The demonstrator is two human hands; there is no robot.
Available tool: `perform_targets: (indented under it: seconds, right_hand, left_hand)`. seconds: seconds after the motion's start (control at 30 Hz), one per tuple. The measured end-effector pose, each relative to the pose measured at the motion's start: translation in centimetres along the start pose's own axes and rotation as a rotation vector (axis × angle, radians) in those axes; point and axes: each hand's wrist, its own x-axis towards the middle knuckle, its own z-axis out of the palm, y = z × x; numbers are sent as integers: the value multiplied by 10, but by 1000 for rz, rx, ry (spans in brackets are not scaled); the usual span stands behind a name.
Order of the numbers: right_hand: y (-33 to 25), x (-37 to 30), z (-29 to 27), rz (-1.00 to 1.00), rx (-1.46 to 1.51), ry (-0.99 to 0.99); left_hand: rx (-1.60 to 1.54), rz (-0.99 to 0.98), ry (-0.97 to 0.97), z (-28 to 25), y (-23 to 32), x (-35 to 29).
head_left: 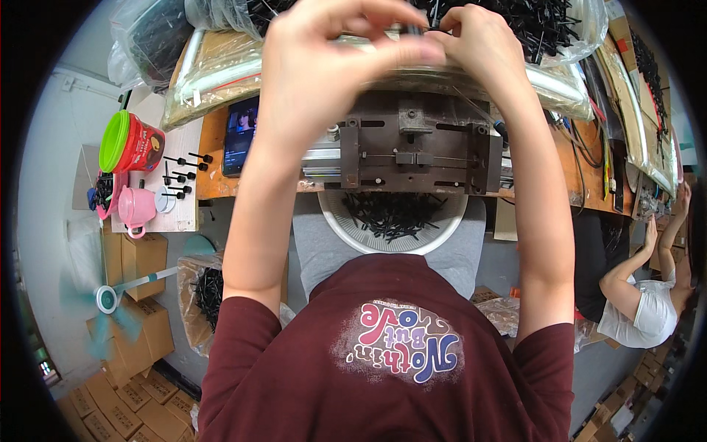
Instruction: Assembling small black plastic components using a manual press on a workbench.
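Observation:
My left hand [331, 55] is raised over the back of the bench, smeared by motion. A small black part [410, 30] shows between its thumb and fingers. Close beside it, my right hand [482, 44] has its fingers curled together; whatever they grip is hidden. Both hands are just in front of a heap of thin black plastic parts [545, 37] lying on clear plastic. Below my hands sits a dark metal fixture [416, 158] with slots and a central block. On my lap, under the bench edge, a white basin [339, 230] holds many black pieces.
To the left stand a red tub with a green rim [140, 144], a pink cup [136, 206], several black parts [180, 175] and a phone [239, 140]. A fan [107, 299] and cardboard boxes [147, 331] are lower left. Cables [582, 158] hang right; another person [641, 309] works there.

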Motion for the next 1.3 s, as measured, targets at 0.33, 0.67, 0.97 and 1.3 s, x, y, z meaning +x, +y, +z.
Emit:
perform_targets:
  seconds: [0.33, 0.67, 0.97, 1.3]
  right_hand:
    - [28, 1, -6, -345, -153, -37]
    - [42, -41, -26, -198, 353, -15]
    - [21, -128, -13, 362, 1516, -335]
    - [7, -181, 14, 528, 1753, -351]
  left_hand:
    - [453, 116, -218, 50, -28, -150]
    - [704, 208, -250, 72, -43, -147]
    - [624, 107, -301, 64, -37, -142]
    - [191, 189, -104, 55, -12, -144]
